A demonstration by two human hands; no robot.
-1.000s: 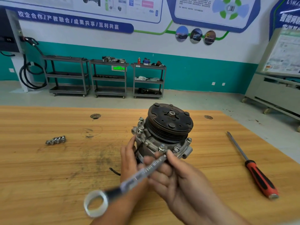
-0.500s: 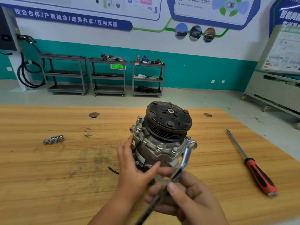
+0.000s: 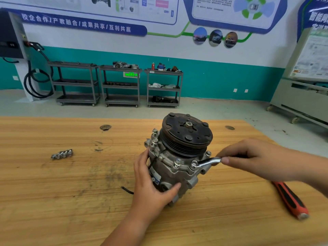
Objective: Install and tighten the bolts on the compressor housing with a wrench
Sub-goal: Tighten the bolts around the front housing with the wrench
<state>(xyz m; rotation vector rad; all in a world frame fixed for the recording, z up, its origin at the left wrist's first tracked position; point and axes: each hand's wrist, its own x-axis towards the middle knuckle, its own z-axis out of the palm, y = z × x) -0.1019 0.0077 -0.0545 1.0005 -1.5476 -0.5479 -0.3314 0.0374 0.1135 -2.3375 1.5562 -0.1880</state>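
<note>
The compressor (image 3: 177, 174) stands on the table (image 3: 53, 201) with its dark pulley facing up. The left hand (image 3: 152, 190) holds its near-left side, the grip curled round the housing with the thumb across the front. To the compressor's right, the right hand (image 3: 252, 157) has its grip pinching the wrench (image 3: 207, 161), whose ring end sits over a flange bolt (image 3: 194, 164). Loose bolts (image 3: 62, 154) lie well to the compressor's left, and a red-handled screwdriver (image 3: 289, 199) lies to its right.
</note>
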